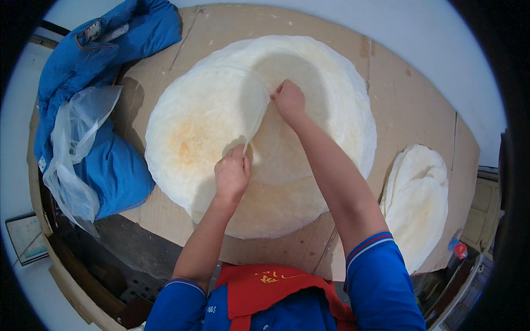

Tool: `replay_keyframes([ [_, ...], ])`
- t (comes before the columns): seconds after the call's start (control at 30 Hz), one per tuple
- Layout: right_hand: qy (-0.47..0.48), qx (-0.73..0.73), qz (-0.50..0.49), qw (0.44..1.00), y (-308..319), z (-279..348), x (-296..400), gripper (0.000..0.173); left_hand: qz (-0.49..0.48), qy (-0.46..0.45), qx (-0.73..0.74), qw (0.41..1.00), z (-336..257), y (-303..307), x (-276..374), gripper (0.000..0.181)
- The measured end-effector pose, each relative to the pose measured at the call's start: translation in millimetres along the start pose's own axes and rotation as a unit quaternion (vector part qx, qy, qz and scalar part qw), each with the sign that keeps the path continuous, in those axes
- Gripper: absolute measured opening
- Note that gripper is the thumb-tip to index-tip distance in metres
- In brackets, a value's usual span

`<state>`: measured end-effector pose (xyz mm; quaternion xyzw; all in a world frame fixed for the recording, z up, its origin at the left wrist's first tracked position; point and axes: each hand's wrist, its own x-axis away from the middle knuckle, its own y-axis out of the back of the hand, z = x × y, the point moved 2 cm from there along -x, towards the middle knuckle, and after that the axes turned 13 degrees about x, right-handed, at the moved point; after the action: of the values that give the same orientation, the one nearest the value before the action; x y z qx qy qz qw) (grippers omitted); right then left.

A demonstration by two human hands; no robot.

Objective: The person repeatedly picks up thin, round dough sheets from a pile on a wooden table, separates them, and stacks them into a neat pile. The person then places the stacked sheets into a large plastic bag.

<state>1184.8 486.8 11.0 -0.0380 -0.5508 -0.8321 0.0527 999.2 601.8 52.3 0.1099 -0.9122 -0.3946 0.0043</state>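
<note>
A stack of large, thin round flatbreads [290, 207] lies before me, pale with light brown patches. My left hand [232, 171] pinches the near end of the top flatbread's edge [198, 124]. Farther away, my right hand [287, 99] is closed on the same edge, which stands slightly raised between the two hands. This top sheet covers the left part of the stack and has an orange-brown patch. More of the pale layers show at the right and near side. The fingertips of both hands are partly hidden.
Folded flatbreads [418, 198] lie at the right on the cardboard-covered table [405, 103]. A blue padded cloth [120, 178] and a clear plastic bag [78, 136] are bunched at the left edge. A wall borders the far side. A red and blue object [458, 249] is beyond the right corner.
</note>
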Motion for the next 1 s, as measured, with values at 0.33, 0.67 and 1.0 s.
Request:
replay_keyframes([
  [0.33,0.017,0.049,-0.01,0.999,-11.6,17.3,-21.3,0.02,-0.045,0.017,0.064,0.997,4.2,10.7,1.7,0.014],
  [0.67,0.029,0.014,0.034,0.999,-11.9,10.0,-35.6,0.018,-0.018,0.057,0.077,0.995,3.3,15.1,0.6,0.012],
  [1.0,0.039,-0.232,0.301,0.924,3.0,4.1,-2.7,0.037,-0.011,-0.049,0.082,0.995,14.7,34.3,20.4,0.042],
])
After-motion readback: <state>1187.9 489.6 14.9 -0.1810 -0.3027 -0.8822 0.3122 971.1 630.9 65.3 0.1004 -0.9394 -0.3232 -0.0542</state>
